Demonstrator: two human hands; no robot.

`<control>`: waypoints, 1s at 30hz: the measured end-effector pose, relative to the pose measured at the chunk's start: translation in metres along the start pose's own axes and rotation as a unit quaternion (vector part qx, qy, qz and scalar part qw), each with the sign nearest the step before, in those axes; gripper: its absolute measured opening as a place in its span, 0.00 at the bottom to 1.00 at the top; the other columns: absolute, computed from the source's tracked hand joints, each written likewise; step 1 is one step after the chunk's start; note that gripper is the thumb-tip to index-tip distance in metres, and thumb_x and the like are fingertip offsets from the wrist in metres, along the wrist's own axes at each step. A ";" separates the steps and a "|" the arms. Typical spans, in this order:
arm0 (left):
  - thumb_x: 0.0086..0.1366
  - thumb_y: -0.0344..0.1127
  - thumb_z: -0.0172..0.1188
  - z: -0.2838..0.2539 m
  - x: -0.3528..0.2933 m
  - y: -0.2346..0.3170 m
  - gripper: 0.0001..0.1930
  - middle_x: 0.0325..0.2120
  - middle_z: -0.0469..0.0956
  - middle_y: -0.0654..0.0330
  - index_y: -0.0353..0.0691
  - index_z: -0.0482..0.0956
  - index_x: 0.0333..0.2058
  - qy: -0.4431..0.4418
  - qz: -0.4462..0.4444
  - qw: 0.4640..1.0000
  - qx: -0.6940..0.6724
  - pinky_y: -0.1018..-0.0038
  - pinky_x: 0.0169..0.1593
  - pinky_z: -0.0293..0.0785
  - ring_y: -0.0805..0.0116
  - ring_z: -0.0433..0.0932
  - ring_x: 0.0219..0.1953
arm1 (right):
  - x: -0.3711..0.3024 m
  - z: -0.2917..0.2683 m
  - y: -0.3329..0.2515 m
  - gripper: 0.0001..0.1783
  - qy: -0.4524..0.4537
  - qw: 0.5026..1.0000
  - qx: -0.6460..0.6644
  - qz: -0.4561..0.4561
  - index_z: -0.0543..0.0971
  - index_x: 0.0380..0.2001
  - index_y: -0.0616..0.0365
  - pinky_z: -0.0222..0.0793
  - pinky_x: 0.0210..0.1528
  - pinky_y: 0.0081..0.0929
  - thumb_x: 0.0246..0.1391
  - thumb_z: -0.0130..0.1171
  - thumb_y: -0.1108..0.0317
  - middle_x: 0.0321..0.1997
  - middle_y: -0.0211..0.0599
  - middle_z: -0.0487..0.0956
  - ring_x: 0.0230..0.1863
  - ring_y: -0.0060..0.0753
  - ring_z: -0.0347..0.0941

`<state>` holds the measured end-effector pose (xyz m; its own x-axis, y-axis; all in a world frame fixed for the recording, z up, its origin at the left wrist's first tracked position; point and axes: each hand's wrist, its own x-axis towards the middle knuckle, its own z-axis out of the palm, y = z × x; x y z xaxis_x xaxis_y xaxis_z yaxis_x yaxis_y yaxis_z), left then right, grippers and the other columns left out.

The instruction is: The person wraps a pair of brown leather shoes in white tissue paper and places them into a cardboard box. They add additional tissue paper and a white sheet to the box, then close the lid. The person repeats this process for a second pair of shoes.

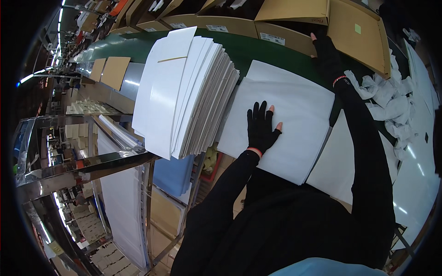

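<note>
My left hand [263, 131], in a black glove with thumb and index fingertips bare, lies flat with its fingers spread on a white sheet [294, 142]. The sheet tops a stack of large white sheets. My right hand [326, 53], gloved the same way, reaches out at the far right by the front wall of an open cardboard box [294, 42]. Its thumb and index finger point left and stand apart; the other fingers are hard to make out against the dark. Whether it touches the box I cannot tell.
Left of my left hand rises a tall stack of white sheets [184, 96]. Several open cardboard boxes line the back of the green surface [126, 48]. Crumpled white paper [389, 99] piles up at the right. A metal frame [87, 172] stands at the left.
</note>
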<state>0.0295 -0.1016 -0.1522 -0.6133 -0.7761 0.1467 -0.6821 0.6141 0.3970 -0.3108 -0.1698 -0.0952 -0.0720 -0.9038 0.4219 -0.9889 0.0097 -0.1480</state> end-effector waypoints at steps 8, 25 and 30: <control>0.59 0.50 0.60 0.000 0.001 0.001 0.33 0.61 0.60 0.46 0.40 0.65 0.60 0.007 0.006 1.000 0.003 0.45 0.66 0.48 0.43 0.53 0.66 | 0.029 0.004 0.010 0.38 -0.161 0.977 -0.097 0.100 0.65 0.62 0.49 0.62 0.61 0.44 0.46 0.65 0.65 0.51 0.50 0.75 0.52 0.52 0.71; 0.58 0.48 0.62 0.000 0.001 0.004 0.32 0.61 0.61 0.48 0.42 0.66 0.59 0.008 0.005 1.000 0.005 0.47 0.66 0.47 0.46 0.54 0.66 | 0.031 0.001 0.005 0.43 -0.208 0.962 -0.138 0.106 0.59 0.64 0.54 0.45 0.71 0.48 0.46 0.66 0.60 0.58 0.49 0.73 0.60 0.44 0.68; 0.58 0.48 0.62 0.000 0.003 0.004 0.33 0.61 0.60 0.48 0.42 0.66 0.59 0.003 0.004 1.000 0.003 0.47 0.66 0.47 0.46 0.53 0.66 | 0.028 0.000 0.004 0.45 -0.189 0.968 -0.132 0.100 0.59 0.64 0.55 0.46 0.71 0.48 0.44 0.68 0.59 0.56 0.51 0.73 0.60 0.46 0.68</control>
<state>0.0253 -0.1017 -0.1502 -0.6163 -0.7721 0.1548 -0.6794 0.6207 0.3913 -0.3169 -0.1947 -0.0840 -0.2615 -0.9642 0.0446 -0.9625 0.2640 0.0624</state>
